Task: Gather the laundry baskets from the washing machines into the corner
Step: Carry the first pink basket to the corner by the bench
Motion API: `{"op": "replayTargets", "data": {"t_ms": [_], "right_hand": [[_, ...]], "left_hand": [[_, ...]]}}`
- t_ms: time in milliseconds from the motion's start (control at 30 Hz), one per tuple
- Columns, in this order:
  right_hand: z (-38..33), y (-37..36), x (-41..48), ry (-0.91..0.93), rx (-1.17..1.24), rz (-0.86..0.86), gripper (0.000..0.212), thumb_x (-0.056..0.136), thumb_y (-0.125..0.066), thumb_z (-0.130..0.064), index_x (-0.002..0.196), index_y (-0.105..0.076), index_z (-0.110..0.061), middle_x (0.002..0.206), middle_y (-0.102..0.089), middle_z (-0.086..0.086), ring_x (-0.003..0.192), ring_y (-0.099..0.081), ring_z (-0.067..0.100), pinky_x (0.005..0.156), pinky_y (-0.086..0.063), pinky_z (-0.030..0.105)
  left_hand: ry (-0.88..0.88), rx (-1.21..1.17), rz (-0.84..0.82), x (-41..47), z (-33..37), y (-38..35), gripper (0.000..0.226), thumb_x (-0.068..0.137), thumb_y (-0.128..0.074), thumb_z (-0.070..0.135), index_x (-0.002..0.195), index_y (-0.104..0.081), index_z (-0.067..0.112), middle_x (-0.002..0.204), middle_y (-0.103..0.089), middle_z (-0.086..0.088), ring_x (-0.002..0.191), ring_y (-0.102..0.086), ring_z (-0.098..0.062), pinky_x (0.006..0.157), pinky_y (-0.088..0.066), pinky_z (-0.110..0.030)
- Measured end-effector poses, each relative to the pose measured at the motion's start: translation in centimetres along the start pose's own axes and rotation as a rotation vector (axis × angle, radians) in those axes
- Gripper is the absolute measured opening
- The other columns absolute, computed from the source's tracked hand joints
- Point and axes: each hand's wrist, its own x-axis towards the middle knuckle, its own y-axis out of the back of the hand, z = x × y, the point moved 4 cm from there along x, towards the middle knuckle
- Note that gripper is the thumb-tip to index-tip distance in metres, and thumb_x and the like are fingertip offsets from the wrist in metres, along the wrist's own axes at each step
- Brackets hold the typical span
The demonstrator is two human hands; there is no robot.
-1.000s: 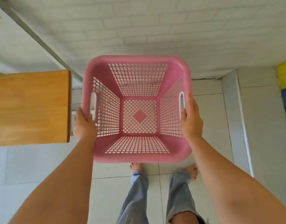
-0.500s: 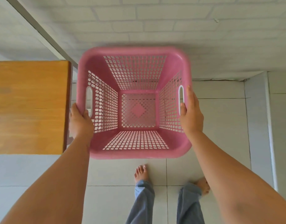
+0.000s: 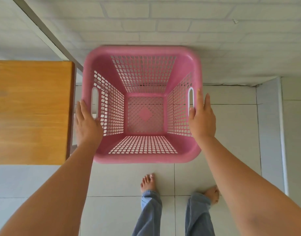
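An empty pink laundry basket [image 3: 143, 155] with lattice walls and a white-edged handle slot on each side is below me, upright, against the white brick wall. Its far rim is blurred. My left hand [image 3: 86, 125] lies flat along the outside of the left rim, fingers straight and not curled into the slot. My right hand [image 3: 201, 120] rests along the right rim with its fingers stretched out, the thumb touching the rim beside the handle slot. Neither hand wraps the basket.
A wooden tabletop [image 3: 30, 111] stands close to the basket's left side. The brick wall [image 3: 163, 23] is straight ahead, with a grey raised strip [image 3: 269, 133] on the tiled floor to the right. My bare feet [image 3: 147, 182] stand just behind the basket.
The basket has dropped lower and away from me toward the wall. Both hands have uncurled from the handle slots and now lie flat along its sides.
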Motion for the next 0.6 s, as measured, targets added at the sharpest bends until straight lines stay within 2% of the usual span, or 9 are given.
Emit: {"op": "replayTargets", "data": {"t_ms": [100,167,333,600], "right_hand": [[0.2,0.2,-1.7,0.016,-0.008,-0.045,0.066,0.097,-0.044,-0.026,0.154,-0.013,-0.024,0.156,-0.025,0.022,0.128,-0.047,0.042,0.096,-0.047,0.048],[0.3,0.8,-3.4,0.020,-0.018,-0.071,0.065,0.096,-0.045,-0.026,0.154,-0.016,-0.018,0.155,-0.028,0.023,0.130,-0.045,0.041,0.099,-0.046,0.048],[0.8,3.7,-8.6,-0.052,-0.012,-0.123,0.063,0.098,-0.046,-0.029,0.154,-0.019,-0.014,0.156,-0.026,0.023,0.138,-0.036,0.039,0.108,-0.038,0.048],[4.5,10.9,-18.9,-0.217,0.079,-0.109,0.059,0.099,-0.042,-0.030,0.152,-0.024,-0.014,0.155,-0.029,0.021,0.140,-0.035,0.036,0.109,-0.036,0.048]], "left_hand": [[-0.088,0.140,-0.032,-0.9,0.5,0.0,0.073,0.101,-0.042,0.028,0.157,0.005,0.017,0.166,0.006,-0.003,0.153,0.001,-0.028,0.124,-0.010,-0.046],[-0.105,0.205,-0.070,-1.3,1.0,0.2,0.073,0.101,-0.041,0.032,0.157,0.001,0.011,0.166,0.008,-0.006,0.153,0.005,-0.026,0.125,-0.004,-0.043],[-0.233,0.307,-0.161,-4.4,3.7,1.4,0.065,0.102,-0.034,0.040,0.156,-0.012,0.012,0.166,-0.004,-0.010,0.153,0.000,-0.026,0.125,-0.003,-0.045],[-0.446,0.349,-0.278,-15.1,9.1,3.6,0.063,0.103,-0.030,0.039,0.155,-0.014,0.008,0.165,-0.009,-0.011,0.153,-0.003,-0.025,0.125,-0.002,-0.043]]}}
